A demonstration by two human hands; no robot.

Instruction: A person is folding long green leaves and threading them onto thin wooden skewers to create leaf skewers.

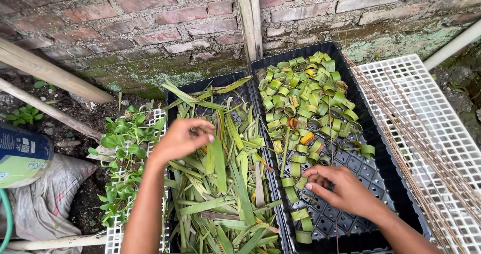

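Observation:
My left hand (181,138) hovers over a black tray (200,87) heaped with long green leaf strips (225,194), fingers closed on the top of a strip. My right hand (340,188) rests in a second black tray (373,181) on the right, fingertips touching small green leaf rings (295,184) near its front. Many more rolled leaf rings (305,96) fill the far half of that tray.
A white plastic grid tray (426,113) with thin brown sticks (401,134) lies at the right. A brick wall (150,13) and a wooden post (249,18) stand behind. Small green plants (123,149), a sack (40,204) and bamboo poles (45,71) are at the left.

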